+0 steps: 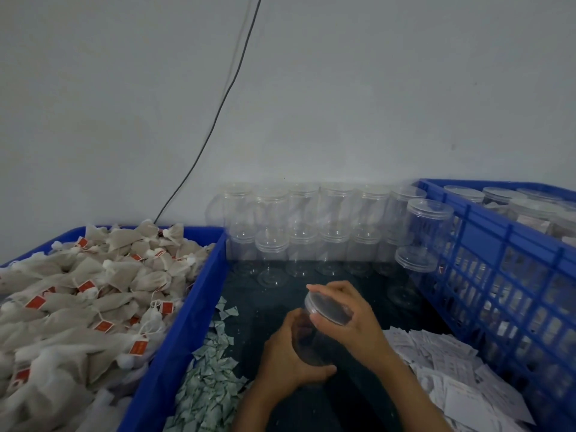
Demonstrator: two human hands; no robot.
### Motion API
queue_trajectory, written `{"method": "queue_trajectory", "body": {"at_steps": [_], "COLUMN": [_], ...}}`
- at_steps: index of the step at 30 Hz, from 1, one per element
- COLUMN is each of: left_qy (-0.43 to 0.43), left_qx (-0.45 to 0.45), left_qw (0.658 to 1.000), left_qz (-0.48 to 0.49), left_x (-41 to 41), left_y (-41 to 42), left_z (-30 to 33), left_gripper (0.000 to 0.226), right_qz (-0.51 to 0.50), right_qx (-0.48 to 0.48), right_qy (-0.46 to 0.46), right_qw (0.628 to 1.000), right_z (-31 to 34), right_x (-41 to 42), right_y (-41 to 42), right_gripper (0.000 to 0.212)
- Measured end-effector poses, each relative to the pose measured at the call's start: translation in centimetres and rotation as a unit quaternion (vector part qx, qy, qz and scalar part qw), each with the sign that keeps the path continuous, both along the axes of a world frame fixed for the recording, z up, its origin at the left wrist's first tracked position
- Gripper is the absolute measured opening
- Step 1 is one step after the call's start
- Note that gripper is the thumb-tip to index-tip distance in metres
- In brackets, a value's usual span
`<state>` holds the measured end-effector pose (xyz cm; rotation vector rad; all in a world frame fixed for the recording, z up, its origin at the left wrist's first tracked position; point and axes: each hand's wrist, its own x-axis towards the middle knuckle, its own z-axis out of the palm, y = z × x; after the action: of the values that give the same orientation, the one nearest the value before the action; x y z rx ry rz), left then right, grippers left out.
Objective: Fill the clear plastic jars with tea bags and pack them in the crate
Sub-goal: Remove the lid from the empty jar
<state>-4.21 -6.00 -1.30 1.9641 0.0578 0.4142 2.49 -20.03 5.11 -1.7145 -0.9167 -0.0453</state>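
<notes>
The light, slippery jar (pixel 311 341) is clasped by the left grip (pixel 288 360); its lid (pixel 328 310) is pinched rim-wise by the right grip (pixel 349 319) just above.

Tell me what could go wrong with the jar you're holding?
The jar is tilted between both hands, so it might slip when the lid comes loose under the right hand. An elbow could also knock over the stacked empty jars behind, or scatter the paper slips lying beside the right arm.

Two bare forearms reach in from the bottom edge. The left hand (pixel 288 358) and right hand (pixel 352 319) wear nothing (no gloves, rings or watch). No sleeve shows on either arm.
</notes>
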Motion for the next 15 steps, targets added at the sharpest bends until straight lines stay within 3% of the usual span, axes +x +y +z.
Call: {"method": "queue_trajectory", "body": {"at_steps": [3, 5, 9, 11, 13, 15], "left_qy": [-0.003, -0.011, -0.028, -0.020, -0.022, -0.025], "left_qx": [-0.054, -0.052, 0.058, 0.082, 0.089, 0.091], "left_qw": [0.998, 0.999, 0.992, 0.990, 0.988, 0.987], "left_qz": [-0.036, 0.006, 0.109, 0.115, 0.125, 0.132], "left_x": [-0.4, -0.4, -0.5, -0.7, -0.9, -1.1], "left_y": [0.1, -0.2, 0.1, 0.1, 0.2, 0.3], "left_z": [-0.4, -0.5, -0.4, -0.5, -0.7, -0.8], "left_gripper": [0.082, 0.083, 0.088, 0.092, 0.093, 0.091], "right_qz": [0.153, 0.176, -0.023, -0.053, -0.009, 0.057], "right_qx": [-0.104, -0.152, -0.200, -0.218, -0.243, -0.280], "right_qy": [0.026, 0.079, 0.128, 0.099, 0.086, 0.083], "right_qw": [0.982, 0.969, 0.971, 0.969, 0.966, 0.955], "right_z": [2.0, 2.7, 2.0, 1.5, 2.0, 2.8], "right_x": [1.2, 1.6, 0.3, -0.2, -0.3, 0.2], "right_y": [-2.0, -2.6, -0.5, 0.5, 0.5, -0.2], "right_gripper": [0.050, 0.064, 0.088, 0.076, 0.058, 0.059]}}
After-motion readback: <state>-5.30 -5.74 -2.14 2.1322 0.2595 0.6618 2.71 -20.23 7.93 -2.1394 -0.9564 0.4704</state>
